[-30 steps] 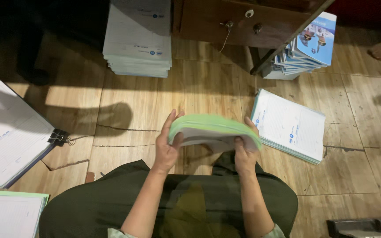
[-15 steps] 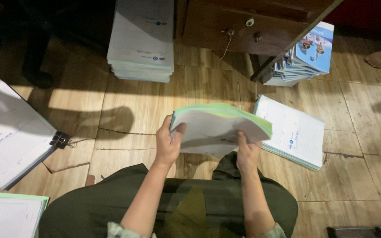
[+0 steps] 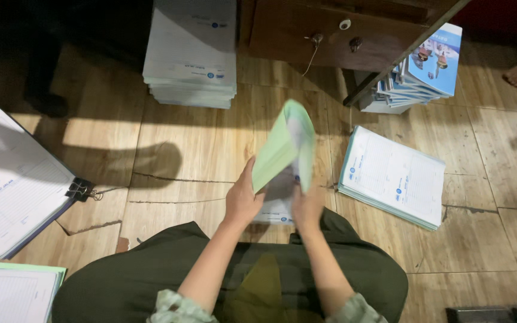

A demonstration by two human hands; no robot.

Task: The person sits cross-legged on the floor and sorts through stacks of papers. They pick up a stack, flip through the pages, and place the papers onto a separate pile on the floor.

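Wooden floor (image 3: 198, 161), paper stacks around. Left hand (image 3: 242, 200) and right hand (image 3: 307, 206) both clamped on green-edged paper bundle (image 3: 285, 146), tilted upright.

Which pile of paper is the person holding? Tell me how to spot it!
Start at the brown wooden cabinet at the top and come straight down the wood-look floor to the person's two hands. The green-edged paper bundle stands up between the left hand and right hand. It is the only stack lifted off the floor; the others lie flat.
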